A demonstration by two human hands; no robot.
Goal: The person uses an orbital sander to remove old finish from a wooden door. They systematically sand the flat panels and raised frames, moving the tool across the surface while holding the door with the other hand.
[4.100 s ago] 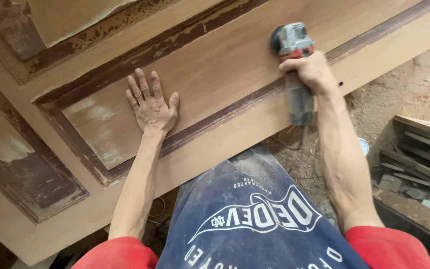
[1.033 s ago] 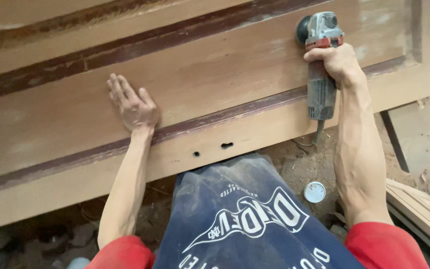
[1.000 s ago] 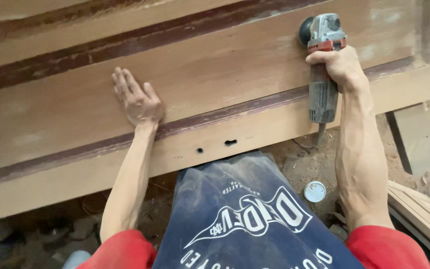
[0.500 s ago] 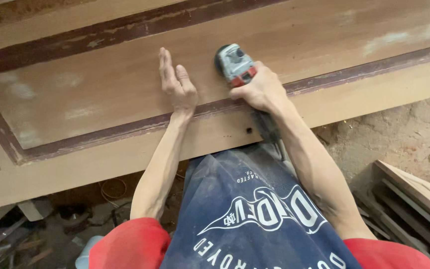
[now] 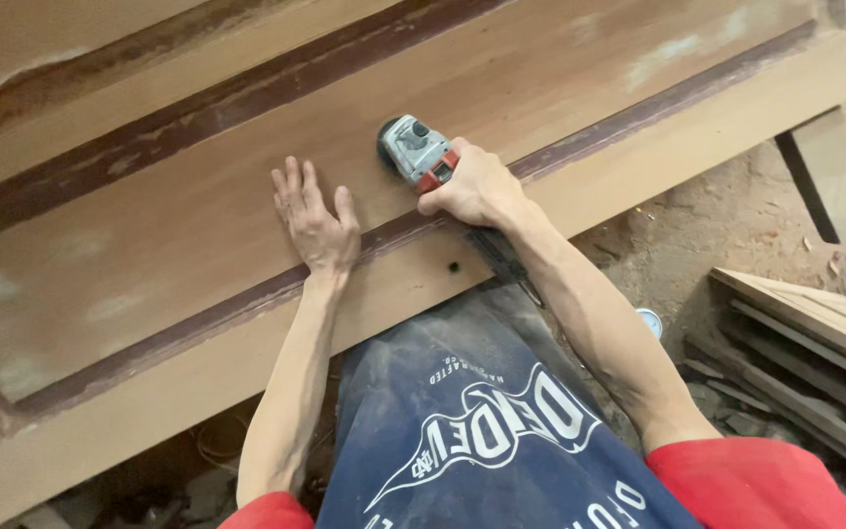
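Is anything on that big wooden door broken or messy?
Yes. The door has patchy dark old finish left in its grooves, pale blotches on the panel, and a small hole near its edge beside the right hand gripping the grinder.

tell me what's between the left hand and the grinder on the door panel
In the head view, only bare sanded wood of the door panel lies between the flat left hand and the angle grinder.
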